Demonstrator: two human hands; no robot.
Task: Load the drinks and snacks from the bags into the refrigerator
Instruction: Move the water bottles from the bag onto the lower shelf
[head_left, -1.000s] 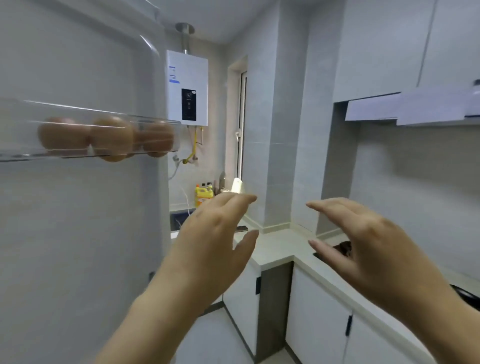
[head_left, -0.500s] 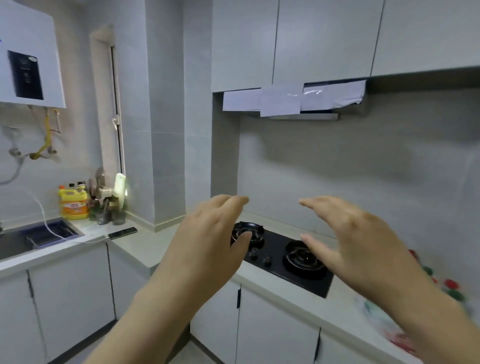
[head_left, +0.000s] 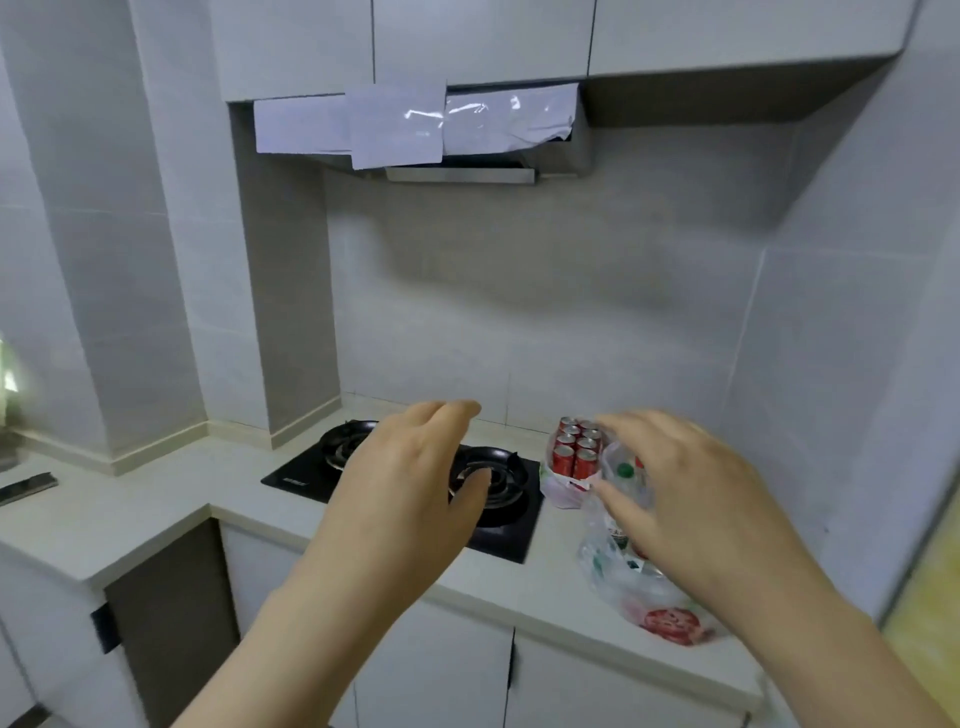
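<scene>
On the pale countertop (head_left: 156, 514), right of the hob, stand two plastic bags. The far bag (head_left: 558, 486) holds several red cans (head_left: 575, 447), upright and packed together. The nearer clear bag (head_left: 631, 577) holds bottles, one with a green cap (head_left: 625, 470), and a red-labelled pack (head_left: 670, 623). My right hand (head_left: 685, 493) hovers over the clear bag, fingers spread and empty. My left hand (head_left: 410, 488) floats above the hob, fingers relaxed, holding nothing. The refrigerator is out of view.
A black two-burner gas hob (head_left: 498, 519) is set into the counter below a range hood (head_left: 457, 150) covered with paper sheets. White cabinets run under the counter. A dark phone-like object (head_left: 26, 488) lies at far left. The tiled wall closes in on the right.
The view swung right from the open refrigerator door with eggs, past the sink, to the hob; the bags came into view. Both hands stayed raised and empty.
</scene>
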